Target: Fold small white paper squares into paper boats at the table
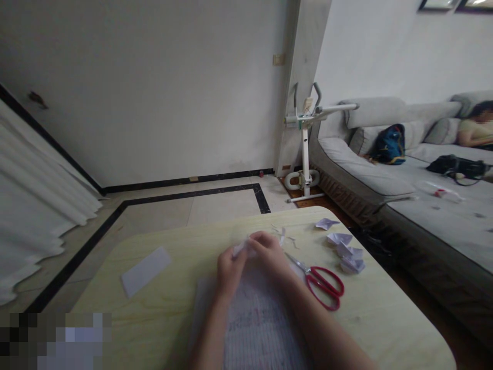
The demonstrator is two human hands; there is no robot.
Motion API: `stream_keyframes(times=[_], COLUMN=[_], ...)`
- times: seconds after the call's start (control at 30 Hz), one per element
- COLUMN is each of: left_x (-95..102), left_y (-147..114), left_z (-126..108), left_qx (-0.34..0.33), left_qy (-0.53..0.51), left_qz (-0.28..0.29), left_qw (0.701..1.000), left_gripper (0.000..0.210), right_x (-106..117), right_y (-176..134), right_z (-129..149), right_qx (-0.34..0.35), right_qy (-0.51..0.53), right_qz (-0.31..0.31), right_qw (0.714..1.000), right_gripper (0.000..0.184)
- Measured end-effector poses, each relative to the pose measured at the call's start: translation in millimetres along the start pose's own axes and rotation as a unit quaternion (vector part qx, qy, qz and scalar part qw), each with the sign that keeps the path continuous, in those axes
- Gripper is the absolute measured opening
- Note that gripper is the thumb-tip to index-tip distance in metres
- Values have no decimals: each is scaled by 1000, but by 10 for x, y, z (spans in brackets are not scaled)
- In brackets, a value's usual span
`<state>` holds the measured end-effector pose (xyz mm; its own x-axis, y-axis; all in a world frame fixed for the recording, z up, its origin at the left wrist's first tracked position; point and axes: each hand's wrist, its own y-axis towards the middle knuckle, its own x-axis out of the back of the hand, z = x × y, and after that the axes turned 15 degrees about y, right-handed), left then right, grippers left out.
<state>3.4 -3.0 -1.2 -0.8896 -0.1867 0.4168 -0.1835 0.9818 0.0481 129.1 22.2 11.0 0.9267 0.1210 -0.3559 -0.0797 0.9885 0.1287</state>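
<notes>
Between my two hands is a small folded piece of white paper (241,248). My left hand (230,270) pinches its left side, and my right hand (267,250) grips the other end, with the fingertips close together. Beneath my forearms lies a lined sheet with handwriting (262,329). Red-handled scissors (325,288) rest to the right of my right hand, blades pointing away to the upper left. Several folded paper shapes (350,255) sit along the table's right edge. Thin paper scraps (283,236) are scattered just beyond my right hand.
A blank paper rectangle (146,271) lies on the left of the wooden table (162,324). Past the table's right edge stands a grey sofa (442,216) with a backpack (391,144) and a seated person (475,131). White exercise equipment (305,149) stands by the wall.
</notes>
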Motion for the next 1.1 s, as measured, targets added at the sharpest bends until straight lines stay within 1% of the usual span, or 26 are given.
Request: stream_keyframes(times=[0.1, 0.3, 0.43, 0.63, 0.8, 0.93, 1.1], left_x=[-9, 10, 19, 32, 44, 20, 8], left_y=[-10, -19, -19, -20, 17, 28, 33], left_z=[-15, -64, -68, -91, -50, -14, 13], left_qx=[-4, 13, 17, 14, 41, 36, 26], left_qy=[-5, -43, -54, -51, -85, -102, -67], left_qz=[2, -3, 9, 10, -31, -43, -63], left_qw=[1000, 999, 998, 999, 995, 993, 995], left_gripper=[31, 30, 31, 30, 30, 29, 31], right_x=[17, 25, 6, 4, -2, -4, -29], right_y=[11, 14, 7, 11, 5, -5, -24], right_z=[-30, -60, -42, -25, 2, 9, 37], right_qx=[-8, -12, -7, 11, -29, -39, -42], right_qy=[10, 32, 24, 5, -5, -1, -7], right_qz=[0, -19, -16, -17, -22, -16, -19], right_qw=[1000, 999, 1000, 1000, 999, 999, 999], right_gripper=[10, 9, 10, 9, 13, 15, 15])
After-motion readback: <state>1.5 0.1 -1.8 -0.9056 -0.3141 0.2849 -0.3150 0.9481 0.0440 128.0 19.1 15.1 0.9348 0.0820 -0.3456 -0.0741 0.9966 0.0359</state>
